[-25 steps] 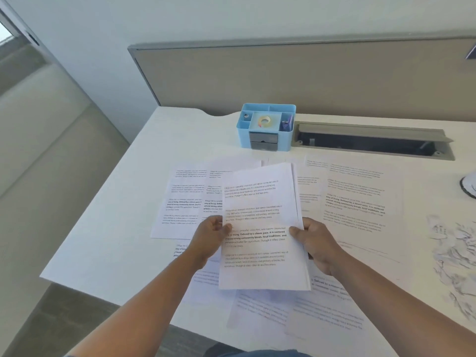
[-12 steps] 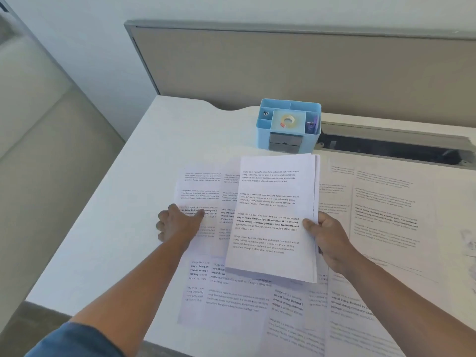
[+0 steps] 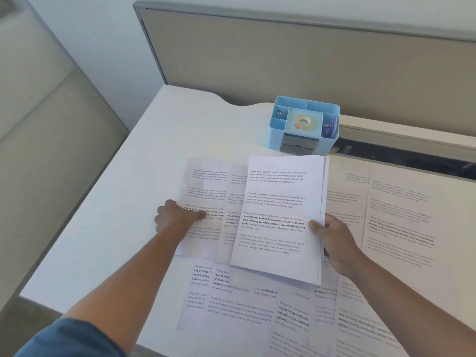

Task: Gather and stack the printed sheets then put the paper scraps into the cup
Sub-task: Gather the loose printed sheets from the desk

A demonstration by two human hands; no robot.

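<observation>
White desk (image 3: 108,228) carries loose printed sheets (image 3: 247,313) spread from centre to right and near edges. Gathered stack of printed sheets (image 3: 280,217) above them at centre, right hand (image 3: 332,240) on its right edge. Left hand (image 3: 175,217) on leftmost printed sheet (image 3: 206,181). Blue plastic desk organiser (image 3: 304,124) at far edge, behind stack; tape roll (image 3: 303,122) in its middle compartment.

A gathered stack of printed sheets (image 3: 279,217) is held tilted above the white desk (image 3: 128,215). More loose printed sheets (image 3: 206,202) are spread flat, overlapping, beneath and around it.
</observation>
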